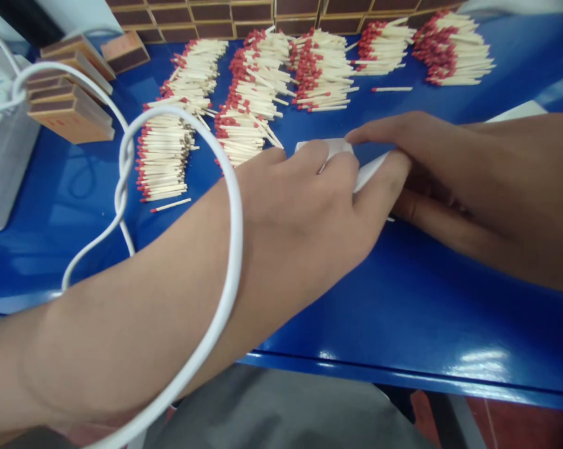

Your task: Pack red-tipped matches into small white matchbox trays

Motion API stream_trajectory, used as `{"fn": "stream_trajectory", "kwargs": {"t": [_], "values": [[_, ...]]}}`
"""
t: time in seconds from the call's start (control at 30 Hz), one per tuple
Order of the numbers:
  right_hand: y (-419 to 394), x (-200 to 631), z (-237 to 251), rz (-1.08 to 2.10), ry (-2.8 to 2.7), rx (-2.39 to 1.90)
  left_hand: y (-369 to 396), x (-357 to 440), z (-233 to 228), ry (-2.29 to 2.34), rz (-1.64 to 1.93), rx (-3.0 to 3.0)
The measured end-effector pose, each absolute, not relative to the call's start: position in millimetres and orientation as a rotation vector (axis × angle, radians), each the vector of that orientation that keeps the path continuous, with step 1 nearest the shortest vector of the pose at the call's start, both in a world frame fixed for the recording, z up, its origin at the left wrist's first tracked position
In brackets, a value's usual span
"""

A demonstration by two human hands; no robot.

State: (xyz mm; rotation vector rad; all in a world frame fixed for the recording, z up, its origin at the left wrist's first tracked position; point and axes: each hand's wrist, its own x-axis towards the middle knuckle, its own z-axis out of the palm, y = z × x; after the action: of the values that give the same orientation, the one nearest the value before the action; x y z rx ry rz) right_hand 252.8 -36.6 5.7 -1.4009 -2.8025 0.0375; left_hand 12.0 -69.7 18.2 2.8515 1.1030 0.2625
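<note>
Both hands meet over a small white box [337,149] lying on the blue worktop [403,299], just in front of the rows of red-tipped matches [257,93]. The left hand [309,206] comes across from the near side, its fingers curled down over the box's near edge and its thumb pressed against the box's right end. The right hand [440,168] lies flat beside it, forefinger stretched along the far edge of the box, the other fingers tucked underneath. So both hands are closed lightly on the box, pinching rather than clamping.

Most of the box is hidden; only a pale corner and a slanted edge show between the fingers. From that, it looks like thin card: very light, easily crushed, a little slick on this glossy surface. I judge the safest hold is by the long edges, with gentle pressure, not on the flat faces, which would buckle.

Its long axis seems to run roughly left to right, parallel to the match rows, the right end tipped slightly towards the near edge of the worktop. Which end is open I cannot tell.

Left of the matches stand stacked matchbox sleeves [70,103], and a white cable [122,187] loops over the left forearm.
</note>
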Motion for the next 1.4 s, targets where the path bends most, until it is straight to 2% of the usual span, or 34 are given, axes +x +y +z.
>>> {"fn": "stream_trajectory", "kwargs": {"t": [0.07,0.27,0.6,1.2,1.4], "values": [[-36,254,2,-0.004,-2.783,-1.365,-66,15,18,1.102,0.125,2.891],[-34,246,1,0.017,-2.76,-1.304,-55,17,14,1.101,0.171,2.961],[-29,236,10,0.202,-2.671,-1.335,-42,8,7,1.09,0.528,2.924],[-27,236,9,0.362,-2.673,-1.189,-32,1,-5,0.988,0.731,3.021],[-26,235,10,0.316,-2.669,-1.235,-28,0,-6,0.959,0.791,3.008]]}}
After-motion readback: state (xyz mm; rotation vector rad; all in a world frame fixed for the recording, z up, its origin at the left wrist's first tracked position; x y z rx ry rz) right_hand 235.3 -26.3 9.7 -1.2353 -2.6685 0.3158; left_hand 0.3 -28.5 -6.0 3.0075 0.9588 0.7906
